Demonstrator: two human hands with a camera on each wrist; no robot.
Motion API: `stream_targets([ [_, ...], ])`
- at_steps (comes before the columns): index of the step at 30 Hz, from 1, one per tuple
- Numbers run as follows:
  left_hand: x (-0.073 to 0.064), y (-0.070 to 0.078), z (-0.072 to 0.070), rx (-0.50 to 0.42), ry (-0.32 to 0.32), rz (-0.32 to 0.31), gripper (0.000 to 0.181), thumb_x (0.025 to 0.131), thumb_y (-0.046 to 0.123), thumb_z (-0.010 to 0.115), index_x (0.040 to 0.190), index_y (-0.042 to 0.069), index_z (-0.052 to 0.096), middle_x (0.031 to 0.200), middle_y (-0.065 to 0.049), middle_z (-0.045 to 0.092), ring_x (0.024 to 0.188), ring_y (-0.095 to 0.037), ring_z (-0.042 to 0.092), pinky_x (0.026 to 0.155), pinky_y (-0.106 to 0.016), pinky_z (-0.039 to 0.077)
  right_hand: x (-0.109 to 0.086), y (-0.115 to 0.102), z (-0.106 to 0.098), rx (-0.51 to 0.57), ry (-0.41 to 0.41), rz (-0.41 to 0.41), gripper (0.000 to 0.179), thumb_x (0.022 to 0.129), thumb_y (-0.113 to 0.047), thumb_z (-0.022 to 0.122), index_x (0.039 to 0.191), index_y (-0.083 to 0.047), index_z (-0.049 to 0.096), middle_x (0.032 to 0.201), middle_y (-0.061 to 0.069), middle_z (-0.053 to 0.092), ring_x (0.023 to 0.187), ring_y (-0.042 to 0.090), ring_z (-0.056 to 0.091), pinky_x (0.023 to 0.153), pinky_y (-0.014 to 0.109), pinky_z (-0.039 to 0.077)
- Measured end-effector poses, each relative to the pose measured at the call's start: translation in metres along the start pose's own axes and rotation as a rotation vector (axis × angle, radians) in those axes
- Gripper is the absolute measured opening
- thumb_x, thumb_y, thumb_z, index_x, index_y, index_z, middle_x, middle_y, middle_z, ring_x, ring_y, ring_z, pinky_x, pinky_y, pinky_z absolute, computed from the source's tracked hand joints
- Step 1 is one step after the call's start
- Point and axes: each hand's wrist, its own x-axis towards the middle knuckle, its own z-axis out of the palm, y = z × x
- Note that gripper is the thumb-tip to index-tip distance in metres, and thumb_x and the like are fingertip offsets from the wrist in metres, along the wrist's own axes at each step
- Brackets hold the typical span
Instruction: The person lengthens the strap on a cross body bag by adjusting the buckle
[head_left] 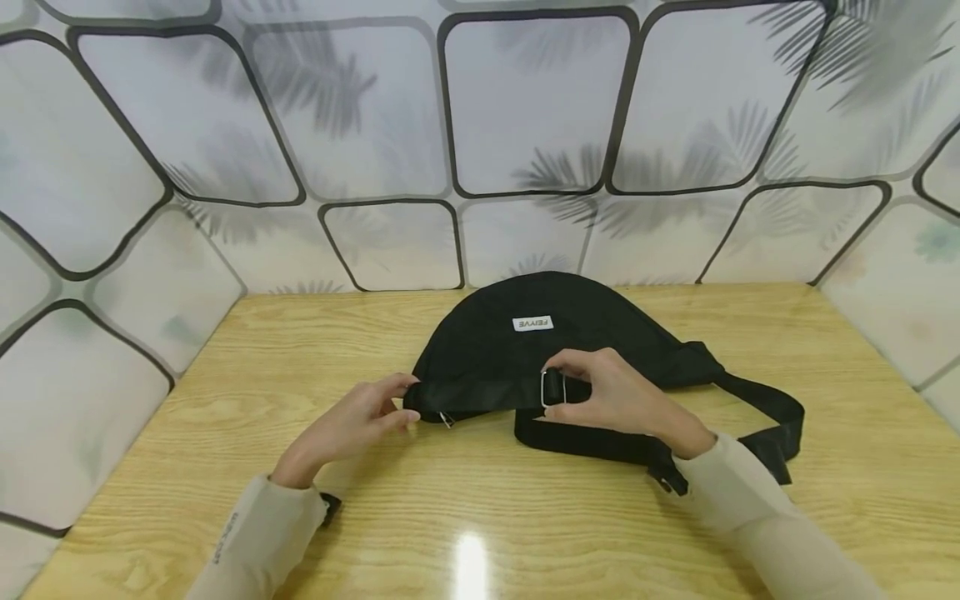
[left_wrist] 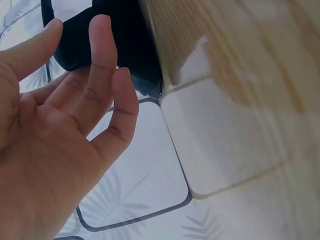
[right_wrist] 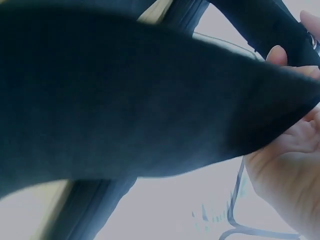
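Tabletop [head_left: 375, 508], black bag [head_left: 487, 346], inverted "FEIYVE" label [head_left: 532, 323], strap [head_left: 483, 395] in grip of left hand [head_left: 358, 423] and right hand [head_left: 619, 395]

A blurred dark shape [right_wrist: 125, 105] hides parts of the fingers on my right hand [right_wrist: 292, 145]. Past the fingertips of my left hand [left_wrist: 55, 130], the view's top edge crops the black bag [left_wrist: 134, 45]; behind those fingers, my sleeve lettering [head_left: 226, 538] is too small to read.

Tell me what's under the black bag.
The black bag rests on the wooden table; the surface directly beneath is covered, so I can't tell whether anything else lies there.
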Motion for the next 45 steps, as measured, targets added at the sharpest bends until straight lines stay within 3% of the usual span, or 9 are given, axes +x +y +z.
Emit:
stream_targets([
  [4, 0.001, 0.0, -0.001, 0.017, 0.008, 0.003, 0.045, 0.102, 0.007, 0.062, 0.138, -0.016, 0.045, 0.08, -0.001, 0.072, 0.07, -0.016, 0.067, 0.062, -0.029, 0.048, -0.005, 0.001, -0.006, -0.027, 0.006, 0.025, 0.036, 0.082, -0.014, 0.083, 0.111, -0.001, 0.068, 0.078, -0.01, 0.066, 0.065, 0.006, 0.054, 0.063, 0.026, 0.045],
  [11, 0.002, -0.002, 0.0, 0.019, 0.017, 0.013, 0.045, 0.1, 0.007, 0.064, 0.136, -0.016, 0.048, 0.081, -0.002, 0.072, 0.072, -0.016, 0.069, 0.067, -0.03, 0.051, -0.013, 0.005, -0.012, -0.01, -0.029, 0.045, 0.033, 0.083, -0.011, 0.082, 0.11, -0.001, 0.067, 0.081, -0.009, 0.068, 0.066, 0.007, 0.055, 0.061, 0.025, 0.046],
  [17, -0.002, 0.002, 0.0, 0.08, 0.074, -0.002, 0.043, 0.099, 0.012, 0.069, 0.134, -0.008, 0.055, 0.119, -0.018, 0.068, 0.093, -0.023, 0.068, 0.075, -0.035, 0.054, -0.009, 0.005, -0.01, -0.012, -0.039, 0.049, 0.034, 0.083, -0.012, 0.082, 0.112, -0.001, 0.067, 0.078, -0.01, 0.067, 0.064, 0.006, 0.054, 0.06, 0.024, 0.045],
  [22, -0.003, 0.011, -0.004, 0.102, 0.105, 0.002, 0.042, 0.101, 0.017, 0.066, 0.136, -0.003, 0.058, 0.133, -0.018, 0.062, 0.099, -0.024, 0.064, 0.075, -0.035, 0.051, -0.008, 0.004, -0.011, -0.002, -0.046, 0.04, 0.034, 0.085, -0.011, 0.08, 0.113, 0.001, 0.067, 0.078, -0.009, 0.064, 0.065, 0.006, 0.054, 0.06, 0.024, 0.044],
  [28, 0.018, 0.029, -0.001, 0.123, 0.101, 0.059, 0.036, 0.102, 0.015, 0.064, 0.133, -0.003, 0.061, 0.128, -0.016, 0.065, 0.099, -0.024, 0.064, 0.073, -0.034, 0.051, -0.007, 0.001, -0.01, 0.027, -0.039, 0.039, 0.037, 0.085, -0.011, 0.081, 0.114, 0.004, 0.066, 0.083, -0.006, 0.068, 0.068, 0.011, 0.057, 0.062, 0.027, 0.047],
  [38, 0.06, 0.055, 0.031, 0.132, 0.048, 0.209, 0.039, 0.097, 0.015, 0.072, 0.131, -0.002, 0.062, 0.122, -0.017, 0.067, 0.102, -0.033, 0.064, 0.085, -0.042, 0.053, -0.004, 0.001, -0.009, 0.0, -0.01, 0.017, 0.038, 0.085, -0.013, 0.083, 0.116, 0.002, 0.066, 0.085, -0.007, 0.069, 0.071, 0.007, 0.057, 0.066, 0.026, 0.048],
  [45, 0.076, 0.066, 0.048, 0.126, -0.009, 0.2, 0.049, 0.091, 0.018, 0.08, 0.133, 0.002, 0.062, 0.129, -0.011, 0.065, 0.11, -0.026, 0.063, 0.095, -0.039, 0.05, -0.002, 0.0, -0.007, 0.01, 0.006, 0.0, 0.038, 0.085, -0.012, 0.083, 0.117, 0.0, 0.067, 0.089, -0.003, 0.071, 0.072, 0.008, 0.058, 0.066, 0.027, 0.048],
])
